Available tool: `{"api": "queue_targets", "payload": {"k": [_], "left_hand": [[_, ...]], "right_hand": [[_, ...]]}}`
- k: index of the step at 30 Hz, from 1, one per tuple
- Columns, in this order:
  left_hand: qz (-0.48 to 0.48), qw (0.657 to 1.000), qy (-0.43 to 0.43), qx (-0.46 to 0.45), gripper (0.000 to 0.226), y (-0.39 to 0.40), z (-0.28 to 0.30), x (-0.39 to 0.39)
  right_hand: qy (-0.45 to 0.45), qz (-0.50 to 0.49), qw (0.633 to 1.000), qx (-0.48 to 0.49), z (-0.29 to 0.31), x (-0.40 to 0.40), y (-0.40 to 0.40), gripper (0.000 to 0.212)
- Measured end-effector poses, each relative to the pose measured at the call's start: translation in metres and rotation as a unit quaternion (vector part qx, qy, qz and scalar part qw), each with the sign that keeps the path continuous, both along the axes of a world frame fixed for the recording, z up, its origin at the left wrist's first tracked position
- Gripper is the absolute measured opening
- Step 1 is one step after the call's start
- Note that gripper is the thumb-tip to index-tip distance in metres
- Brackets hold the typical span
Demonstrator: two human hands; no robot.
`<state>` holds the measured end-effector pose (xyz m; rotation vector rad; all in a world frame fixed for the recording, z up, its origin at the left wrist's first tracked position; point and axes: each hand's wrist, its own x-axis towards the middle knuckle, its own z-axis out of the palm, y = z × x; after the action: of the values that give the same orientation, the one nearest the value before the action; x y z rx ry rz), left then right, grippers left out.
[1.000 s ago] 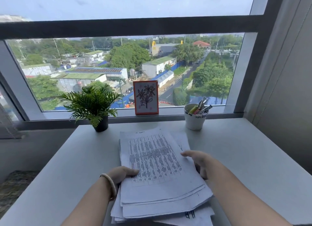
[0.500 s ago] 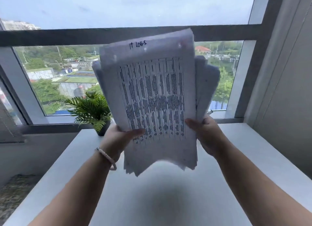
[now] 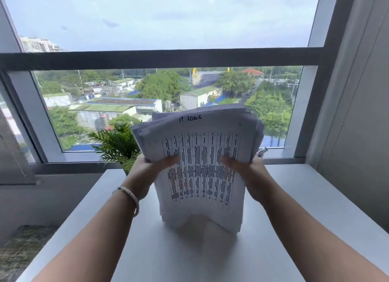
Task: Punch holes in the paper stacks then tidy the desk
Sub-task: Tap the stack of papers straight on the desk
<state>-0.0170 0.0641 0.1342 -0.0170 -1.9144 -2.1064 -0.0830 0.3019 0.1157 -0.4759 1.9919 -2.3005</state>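
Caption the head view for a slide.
Both hands, left and right, hold the paper stack upright on the white desk.

Plant (image 3: pixel 117 143) pot hidden behind paper stack (image 3: pixel 200 166), printed rows too blurred to read

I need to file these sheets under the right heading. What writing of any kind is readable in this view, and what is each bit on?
"IT LOGS": handwritten in dark ink at the top of the front sheet of the paper stack, which the left hand and right hand hold upright on the desk.
Printed table on that sheet: columns of dark text, too small and blurred to read.
No other text is readable; a yellow sign outside the window shows no legible lettering.
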Motion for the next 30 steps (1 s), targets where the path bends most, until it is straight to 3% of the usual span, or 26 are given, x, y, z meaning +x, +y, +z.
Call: {"api": "queue_targets", "payload": {"k": [3,9,13,14,17,20,23,26,30], "left_hand": [[-0.003,1.0,-0.002,-0.031,0.057,0.003,0.006,-0.002],[0.012,0.997,0.068,-0.033,0.051,0.008,0.022,0.001],[-0.021,0.988,0.071,-0.138,0.066,0.017,0.018,0.0],[-0.021,0.989,0.065,-0.128,0.067,0.012,0.019,-0.001],[0.02,0.997,0.062,-0.03,0.062,0.0,0.023,-0.003],[-0.031,0.996,0.031,-0.075,0.049,0.001,0.021,-0.002],[-0.022,0.995,0.022,-0.1,0.04,0.002,0.016,0.001],[-0.012,0.99,0.01,-0.14,0.037,0.005,0.008,0.003],[0.046,0.992,0.031,-0.114,0.018,0.01,0.025,0.003]], "right_hand": [[0.008,-0.02,1.0,-0.004,0.004,-0.002,0.005,0.024],[0.038,0.086,0.996,0.004,0.021,-0.002,0.016,0.04],[0.073,0.082,0.994,0.028,0.025,0.0,0.009,0.04],[0.07,0.069,0.995,0.03,0.025,-0.002,0.012,0.041],[0.056,0.038,0.998,0.002,0.024,-0.011,0.019,0.051],[0.028,0.068,0.997,0.001,0.019,-0.014,0.023,0.041],[-0.002,0.084,0.996,-0.012,0.008,-0.017,0.027,0.034],[-0.001,0.058,0.998,0.016,-0.006,-0.02,0.024,0.068],[0.044,0.035,0.998,0.0,0.011,-0.016,0.019,0.034]]}}
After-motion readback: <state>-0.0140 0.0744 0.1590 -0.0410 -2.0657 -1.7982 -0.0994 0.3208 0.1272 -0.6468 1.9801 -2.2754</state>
